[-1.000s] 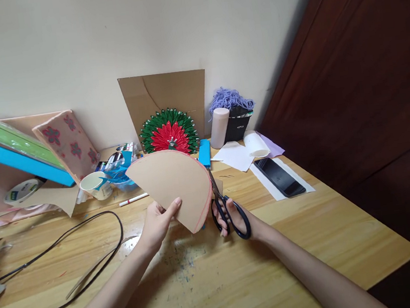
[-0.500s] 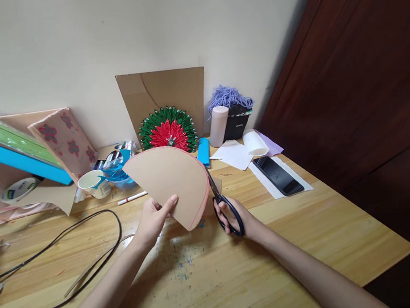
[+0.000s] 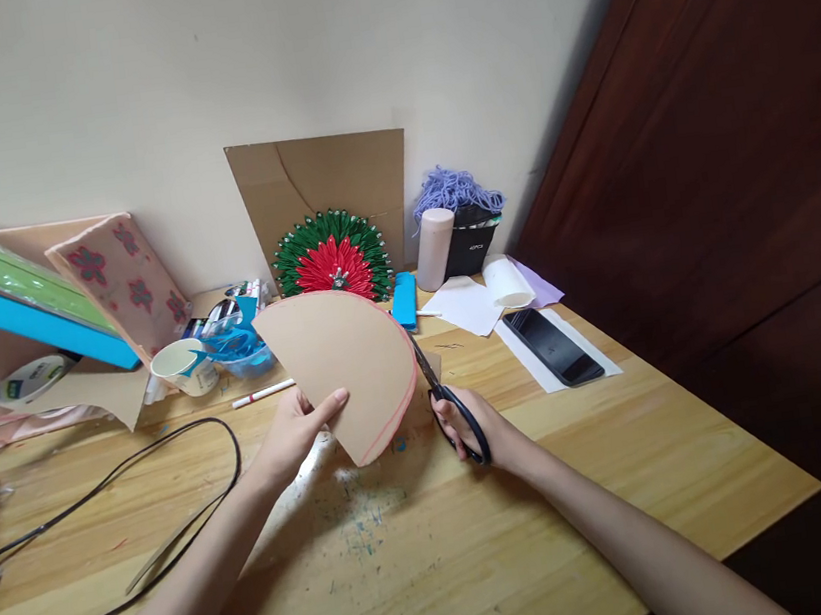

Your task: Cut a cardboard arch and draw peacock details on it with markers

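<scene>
OK so using the flower (image 3: 333,265) as my marker: the cardboard piece (image 3: 349,368) is held up right in front of it, on the person's side, covering its bottom bit. Left hand (image 3: 297,429) has it pinched firmly, thumb on top, nearer the person and left of the flower's middle. Right hand (image 3: 493,426) is wrapped round the handles of the scissors (image 3: 430,373), off to the flower's right. The angle's the big deal imo: the scissors' long axis runs away from the person and a bit left, toward the flower's right side, tips up at the curved edge, so the right hand's the closer one to that edge. Can't tell if card sits between the blades. Versus a second ago, the bottom corner's swung left, roughly in line with the flower's middle, and the handle loops look closer together.
</scene>
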Motion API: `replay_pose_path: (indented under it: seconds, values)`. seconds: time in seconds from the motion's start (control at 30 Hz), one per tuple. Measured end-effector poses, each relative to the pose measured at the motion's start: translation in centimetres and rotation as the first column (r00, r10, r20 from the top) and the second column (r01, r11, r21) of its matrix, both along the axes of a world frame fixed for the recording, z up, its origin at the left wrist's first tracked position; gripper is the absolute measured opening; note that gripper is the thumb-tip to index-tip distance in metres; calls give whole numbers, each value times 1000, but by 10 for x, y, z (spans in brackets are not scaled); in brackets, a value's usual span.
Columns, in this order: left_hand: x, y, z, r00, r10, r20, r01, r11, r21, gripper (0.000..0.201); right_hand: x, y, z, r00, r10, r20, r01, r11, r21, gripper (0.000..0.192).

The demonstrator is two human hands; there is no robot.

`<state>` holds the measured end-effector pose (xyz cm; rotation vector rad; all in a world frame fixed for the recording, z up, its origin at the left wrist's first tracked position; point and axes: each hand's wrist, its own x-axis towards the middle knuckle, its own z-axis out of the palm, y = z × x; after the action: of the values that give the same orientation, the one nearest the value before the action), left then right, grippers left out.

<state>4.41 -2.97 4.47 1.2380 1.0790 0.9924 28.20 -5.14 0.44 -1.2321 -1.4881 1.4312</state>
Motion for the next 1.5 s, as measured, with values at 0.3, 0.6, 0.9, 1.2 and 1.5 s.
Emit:
replay_pose_path:
  seconds: [0.3,0.6,0.9,1.2,1.5]
  values:
    - [-8,2,6,996,-86,-21,85,996,-23,48,3,-4,10,989,142,-35,-142,990,2,79]
    - [-7,2,14,993,-95,-74,95,995,-8,47,-1,-8,11,984,155,-84,-152,988,36,82]
    - [-4,0,9,995,-80,-52,80,997,-6,51,-4,-10,0,997,40,-60,-39,999,14,71]
    - [-10,3,9,996,-76,-53,75,997,-22,48,-3,-7,3,998,-3,70,-1,998,61,55]
    - [-10,4,3,993,-115,28,116,992,-51,50,-5,-10,8,998,7,59,-13,995,98,62]
